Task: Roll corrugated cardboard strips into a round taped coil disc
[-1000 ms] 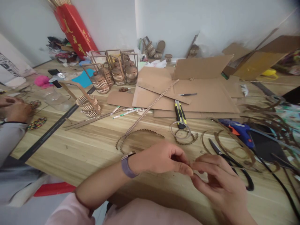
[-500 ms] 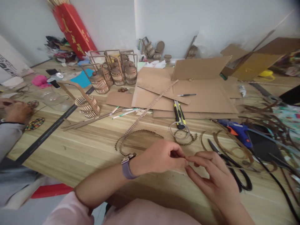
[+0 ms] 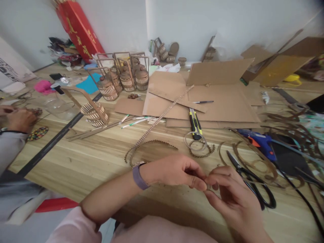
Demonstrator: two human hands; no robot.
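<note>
My left hand [image 3: 174, 170] and my right hand [image 3: 234, 194] meet fingertip to fingertip above the near part of the table. Both are closed in a pinch around something small and brownish [image 3: 208, 186], mostly covered by the fingers, so its kind does not show. Beyond my left hand lies a curled strip with notched edges [image 3: 152, 143]. A similar coiled strip [image 3: 202, 154] rests beside a pale ring [image 3: 194, 141]. Black-handled scissors [image 3: 255, 184] lie just right of my right hand.
A yellow-and-black utility knife [image 3: 195, 125] lies by flat cardboard [image 3: 222, 101]. A blue glue gun [image 3: 262, 143] and brown curved strips are at right. Small lidded baskets [image 3: 128, 81] stand at the back left; an open basket [image 3: 94, 114] is nearer. Another person's hands [image 3: 21, 118] work at far left.
My hands have shifted slightly right and down, still pinched together. A bit of the small thing now shows between the fingertips. The things on the table stay where they were.
</note>
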